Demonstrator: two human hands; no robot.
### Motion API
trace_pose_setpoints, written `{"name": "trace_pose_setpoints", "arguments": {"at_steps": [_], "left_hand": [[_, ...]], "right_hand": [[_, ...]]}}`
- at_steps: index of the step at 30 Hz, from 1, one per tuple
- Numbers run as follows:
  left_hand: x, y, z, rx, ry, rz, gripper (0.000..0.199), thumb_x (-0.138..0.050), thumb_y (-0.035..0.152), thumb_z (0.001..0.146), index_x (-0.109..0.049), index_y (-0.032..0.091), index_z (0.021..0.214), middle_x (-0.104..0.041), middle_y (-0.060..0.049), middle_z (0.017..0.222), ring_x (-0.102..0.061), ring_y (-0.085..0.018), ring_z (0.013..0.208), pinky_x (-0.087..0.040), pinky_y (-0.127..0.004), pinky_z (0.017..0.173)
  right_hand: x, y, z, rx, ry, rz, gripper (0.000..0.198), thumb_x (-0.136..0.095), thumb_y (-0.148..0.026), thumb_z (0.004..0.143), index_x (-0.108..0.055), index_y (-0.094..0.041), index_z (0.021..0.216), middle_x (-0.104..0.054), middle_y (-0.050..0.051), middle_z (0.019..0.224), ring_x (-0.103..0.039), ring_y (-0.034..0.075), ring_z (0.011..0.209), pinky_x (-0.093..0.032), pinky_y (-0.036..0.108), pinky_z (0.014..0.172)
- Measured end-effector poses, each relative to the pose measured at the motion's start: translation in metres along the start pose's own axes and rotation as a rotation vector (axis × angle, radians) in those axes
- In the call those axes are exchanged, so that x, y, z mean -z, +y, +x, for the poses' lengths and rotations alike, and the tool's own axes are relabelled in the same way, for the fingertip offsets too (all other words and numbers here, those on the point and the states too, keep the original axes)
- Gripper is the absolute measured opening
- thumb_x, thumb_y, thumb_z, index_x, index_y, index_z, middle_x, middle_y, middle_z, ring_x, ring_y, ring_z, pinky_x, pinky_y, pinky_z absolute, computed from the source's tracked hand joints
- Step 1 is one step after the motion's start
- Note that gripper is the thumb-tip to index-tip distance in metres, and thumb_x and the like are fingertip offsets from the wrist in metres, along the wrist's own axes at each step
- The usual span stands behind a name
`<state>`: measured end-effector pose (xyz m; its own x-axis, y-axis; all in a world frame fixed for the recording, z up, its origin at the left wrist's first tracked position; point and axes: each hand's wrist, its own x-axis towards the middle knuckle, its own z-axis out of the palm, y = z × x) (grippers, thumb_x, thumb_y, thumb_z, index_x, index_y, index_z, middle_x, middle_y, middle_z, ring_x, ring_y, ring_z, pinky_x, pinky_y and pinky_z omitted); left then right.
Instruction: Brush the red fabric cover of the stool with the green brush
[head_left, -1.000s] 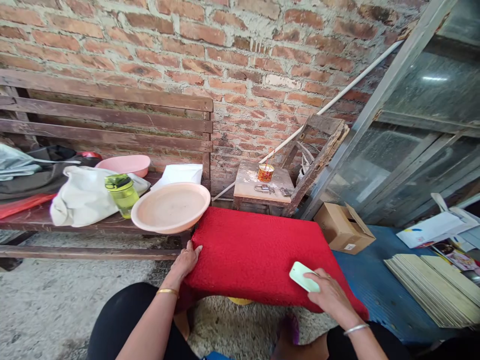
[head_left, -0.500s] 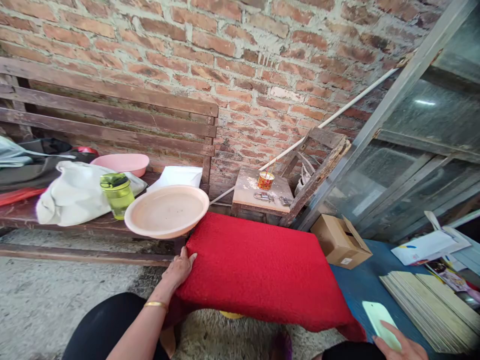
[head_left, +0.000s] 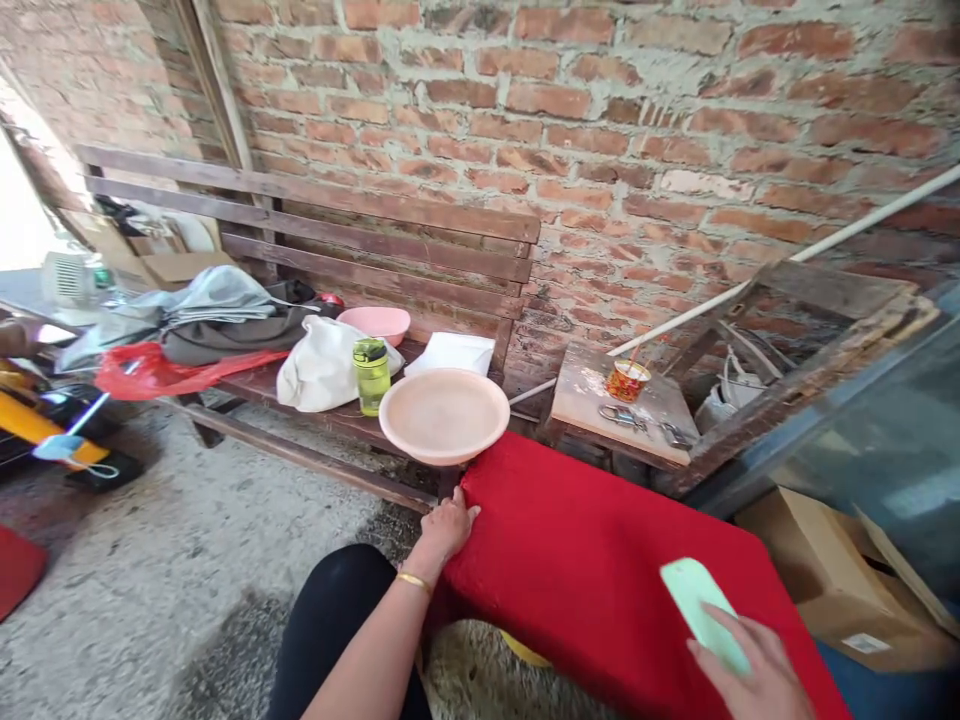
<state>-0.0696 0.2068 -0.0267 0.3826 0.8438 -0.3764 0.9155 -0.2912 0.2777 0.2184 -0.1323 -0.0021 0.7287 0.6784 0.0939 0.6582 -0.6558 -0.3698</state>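
Head view. The wide, shallow pale-pink basin (head_left: 445,415) sits at the right end of the slatted wooden bench (head_left: 375,203), with its inner floor exposed. Just left of it, the translucent green water bottle (head_left: 372,385) stands upright with its lid closed; its fill level cannot be determined. Left of the bottle, the white cloth bag (head_left: 321,370) hides its contents. Beyond the bag rests the pink plastic bowl (head_left: 375,322), its interior partly visible.

On the far side, the red-and-yellow patterned cup (head_left: 627,384) holds thin sticks (head_left: 639,350) and stands on the wooden seat (head_left: 581,410), beside a metal padlock (head_left: 619,416). At right, the cardboard box (head_left: 832,580) has a raised flap; its contents are not visible.

The left hand (head_left: 448,527) is at the left edge of the red cloth (head_left: 570,560), forearm extended from the near side, thumb spread toward the cloth. Whether it pinches the fabric cannot be determined.

The right hand (head_left: 754,670) is closed around the near portion of the mint-green handheld object (head_left: 697,595), thumb and fingers on opposite sides. The object is above the right part of the cloth, slanted far-left; contact with the cloth cannot be confirmed.
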Motion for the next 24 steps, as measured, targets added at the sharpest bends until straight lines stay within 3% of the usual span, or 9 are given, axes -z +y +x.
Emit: {"name": "trace_pose_setpoints", "arguments": {"at_steps": [2,6,10,12,14,20,22,24], "left_hand": [[0.004,-0.005,0.0,-0.028,0.006,0.021,0.061,-0.036,0.047,0.099,-0.041,0.01,0.148,-0.063,-0.026,0.128,-0.063,-0.034,0.12,-0.048,-0.044,0.097],[0.015,-0.023,0.003,-0.056,0.019,0.018,0.044,-0.036,0.037,0.1,-0.055,0.016,0.134,-0.068,-0.021,0.124,-0.066,-0.03,0.116,-0.05,-0.041,0.094],[0.021,-0.045,0.007,-0.006,0.032,-0.003,0.041,-0.031,0.03,0.1,-0.056,0.017,0.129,-0.068,-0.02,0.122,-0.067,-0.028,0.114,-0.051,-0.04,0.092],[0.024,-0.051,0.007,0.009,0.015,-0.019,0.04,-0.032,0.028,0.099,-0.056,0.017,0.128,-0.069,-0.02,0.121,-0.067,-0.028,0.115,-0.051,-0.041,0.092],[0.027,-0.053,0.005,0.012,-0.014,-0.044,0.039,-0.033,0.028,0.099,-0.058,0.017,0.127,-0.07,-0.02,0.12,-0.067,-0.029,0.115,-0.05,-0.041,0.093],[0.036,-0.05,-0.005,0.012,-0.011,-0.063,0.039,-0.033,0.03,0.1,-0.059,0.018,0.127,-0.068,-0.019,0.123,-0.067,-0.03,0.116,-0.051,-0.042,0.093],[0.038,-0.049,-0.006,0.002,0.001,-0.053,0.038,-0.034,0.03,0.099,-0.059,0.018,0.126,-0.068,-0.02,0.123,-0.067,-0.03,0.115,-0.051,-0.043,0.092],[0.04,-0.047,-0.006,-0.011,0.002,-0.049,0.038,-0.035,0.03,0.099,-0.058,0.018,0.127,-0.068,-0.02,0.123,-0.067,-0.03,0.114,-0.051,-0.042,0.092]], "right_hand": [[-0.013,-0.071,0.019,0.124,-0.164,0.043,0.046,-0.047,-0.043,0.079,-0.068,-0.03,0.118,-0.06,0.008,0.119,-0.062,0.026,0.11,-0.051,0.038,0.098],[-0.043,-0.204,0.03,0.377,-0.391,-0.107,0.048,-0.052,-0.024,0.072,-0.07,-0.03,0.116,-0.062,0.006,0.115,-0.06,0.025,0.106,-0.044,0.037,0.098],[-0.076,-0.286,0.026,0.51,-0.443,-0.183,0.045,-0.055,-0.023,0.074,-0.069,-0.031,0.116,-0.06,0.007,0.115,-0.057,0.026,0.11,-0.037,0.039,0.102],[-0.086,-0.298,0.029,0.538,-0.454,-0.205,0.043,-0.055,-0.023,0.076,-0.068,-0.03,0.117,-0.059,0.008,0.118,-0.056,0.027,0.113,-0.034,0.039,0.104],[-0.085,-0.289,0.034,0.529,-0.464,-0.216,0.045,-0.056,-0.021,0.076,-0.068,-0.03,0.118,-0.06,0.007,0.119,-0.057,0.026,0.113,-0.035,0.038,0.102],[-0.033,-0.224,0.048,0.246,-0.438,-0.524,0.048,-0.055,-0.014,0.075,-0.07,-0.027,0.12,-0.064,0.01,0.111,-0.063,0.027,0.106,-0.041,0.037,0.092],[-0.025,-0.227,0.044,0.253,-0.403,-0.556,0.046,-0.056,-0.017,0.076,-0.071,-0.027,0.119,-0.064,0.012,0.112,-0.062,0.029,0.108,-0.04,0.039,0.093],[-0.031,-0.245,0.034,0.326,-0.42,-0.44,0.047,-0.057,-0.019,0.075,-0.071,-0.027,0.118,-0.063,0.011,0.114,-0.06,0.028,0.109,-0.04,0.039,0.095]]}}
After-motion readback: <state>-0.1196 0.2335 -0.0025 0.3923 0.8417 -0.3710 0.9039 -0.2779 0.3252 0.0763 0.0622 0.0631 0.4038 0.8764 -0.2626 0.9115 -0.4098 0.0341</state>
